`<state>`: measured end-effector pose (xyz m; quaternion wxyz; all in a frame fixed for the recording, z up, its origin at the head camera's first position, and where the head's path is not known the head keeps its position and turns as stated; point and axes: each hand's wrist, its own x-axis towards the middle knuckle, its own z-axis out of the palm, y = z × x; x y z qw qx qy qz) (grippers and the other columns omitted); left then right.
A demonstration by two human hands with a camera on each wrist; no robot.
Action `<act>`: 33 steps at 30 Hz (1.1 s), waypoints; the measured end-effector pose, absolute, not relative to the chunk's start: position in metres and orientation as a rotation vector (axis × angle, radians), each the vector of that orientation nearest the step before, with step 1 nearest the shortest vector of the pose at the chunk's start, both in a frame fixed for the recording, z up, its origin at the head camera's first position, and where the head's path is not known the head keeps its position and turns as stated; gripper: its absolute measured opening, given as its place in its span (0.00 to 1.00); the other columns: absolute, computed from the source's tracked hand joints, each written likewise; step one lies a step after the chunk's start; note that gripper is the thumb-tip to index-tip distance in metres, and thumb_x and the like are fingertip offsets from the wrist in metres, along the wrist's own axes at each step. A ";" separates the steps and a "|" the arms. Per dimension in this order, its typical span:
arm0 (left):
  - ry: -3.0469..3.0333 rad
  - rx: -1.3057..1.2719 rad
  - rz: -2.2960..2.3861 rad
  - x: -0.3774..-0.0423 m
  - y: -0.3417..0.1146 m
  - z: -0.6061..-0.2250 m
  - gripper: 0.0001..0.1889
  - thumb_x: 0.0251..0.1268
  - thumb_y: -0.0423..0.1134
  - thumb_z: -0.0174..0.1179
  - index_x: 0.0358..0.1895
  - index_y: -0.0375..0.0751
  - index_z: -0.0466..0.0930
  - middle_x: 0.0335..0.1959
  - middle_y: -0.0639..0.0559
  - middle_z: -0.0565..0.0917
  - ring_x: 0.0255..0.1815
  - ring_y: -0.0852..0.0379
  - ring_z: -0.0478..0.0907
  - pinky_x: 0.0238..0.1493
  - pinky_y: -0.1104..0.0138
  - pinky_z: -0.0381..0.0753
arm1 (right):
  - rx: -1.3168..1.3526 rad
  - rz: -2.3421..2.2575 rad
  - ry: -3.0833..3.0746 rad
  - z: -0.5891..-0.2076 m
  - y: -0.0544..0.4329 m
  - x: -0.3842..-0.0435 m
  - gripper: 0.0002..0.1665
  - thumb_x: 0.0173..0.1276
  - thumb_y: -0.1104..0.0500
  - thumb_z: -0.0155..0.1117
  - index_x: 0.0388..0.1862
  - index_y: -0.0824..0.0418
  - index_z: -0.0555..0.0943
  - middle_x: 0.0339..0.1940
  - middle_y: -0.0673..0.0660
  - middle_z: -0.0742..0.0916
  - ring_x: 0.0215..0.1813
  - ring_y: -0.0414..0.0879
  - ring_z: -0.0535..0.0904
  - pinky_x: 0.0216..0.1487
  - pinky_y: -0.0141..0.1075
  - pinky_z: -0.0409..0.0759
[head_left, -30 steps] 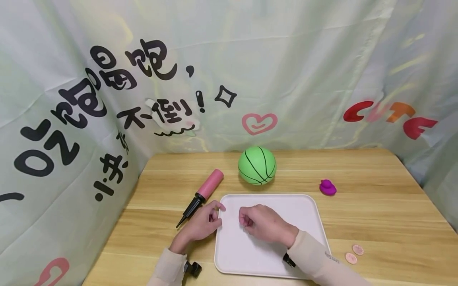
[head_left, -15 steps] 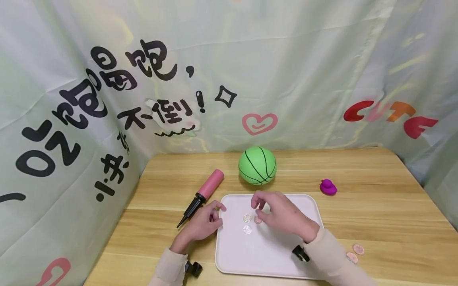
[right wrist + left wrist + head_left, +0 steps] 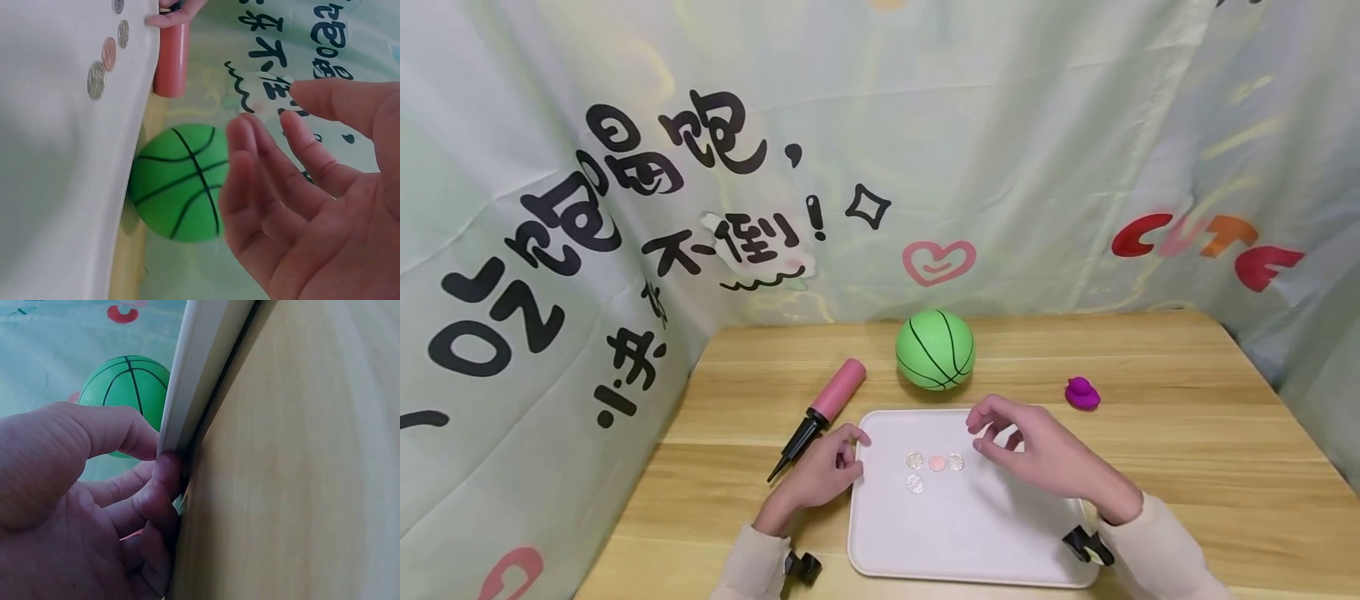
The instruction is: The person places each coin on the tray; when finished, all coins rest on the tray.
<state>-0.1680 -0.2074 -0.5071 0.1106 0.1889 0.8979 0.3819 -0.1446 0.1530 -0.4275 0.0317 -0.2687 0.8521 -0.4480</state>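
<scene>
A white tray (image 3: pixel 970 533) lies on the wooden table (image 3: pixel 1187 450) in front of me. Several coins (image 3: pixel 937 463) sit on it, three in a row and one just below the leftmost; the right wrist view shows the coins (image 3: pixel 95 79) too. My left hand (image 3: pixel 853 442) holds the tray's left rim (image 3: pixel 200 362), thumb on top and curled fingers (image 3: pixel 164 481) against the edge. My right hand (image 3: pixel 981 429) hovers over the tray's right half beside the coins, its fingers (image 3: pixel 250 150) relaxed and holding nothing.
A green ball (image 3: pixel 936 350) stands just behind the tray. A pink and black hand pump (image 3: pixel 820 412) lies to the tray's left, near my left hand. A small purple duck (image 3: pixel 1082 393) sits at the right. Printed cloth walls (image 3: pixel 550 250) close off the table's back and left.
My right hand, curled over the tray's middle a second ago, has opened and drawn back to the right, leaving the coins on the tray. My left hand has stayed on the rim.
</scene>
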 end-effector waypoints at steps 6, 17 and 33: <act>2.635 0.547 1.119 -0.166 -0.210 -0.507 0.18 0.68 0.27 0.63 0.60 0.39 0.81 0.27 0.57 0.78 0.26 0.67 0.72 0.33 0.72 0.73 | -0.776 -1.379 2.628 -0.425 0.176 -0.130 0.12 0.79 0.57 0.70 0.58 0.52 0.84 0.53 0.49 0.90 0.50 0.36 0.88 0.47 0.34 0.87; 2.640 0.542 1.103 -0.166 -0.210 -0.506 0.18 0.68 0.27 0.63 0.60 0.40 0.81 0.27 0.58 0.78 0.27 0.67 0.72 0.34 0.72 0.73 | -0.754 -1.373 2.541 -0.451 0.242 -0.122 0.15 0.86 0.63 0.57 0.66 0.60 0.80 0.58 0.58 0.89 0.55 0.33 0.87 0.50 0.34 0.88; 2.629 0.549 1.123 -0.168 -0.207 -0.506 0.17 0.69 0.27 0.62 0.60 0.39 0.80 0.28 0.58 0.77 0.27 0.67 0.72 0.35 0.72 0.73 | -0.666 -1.333 2.700 -0.495 0.323 -0.089 0.22 0.73 0.74 0.67 0.64 0.66 0.81 0.58 0.36 0.89 0.56 0.26 0.85 0.46 0.24 0.84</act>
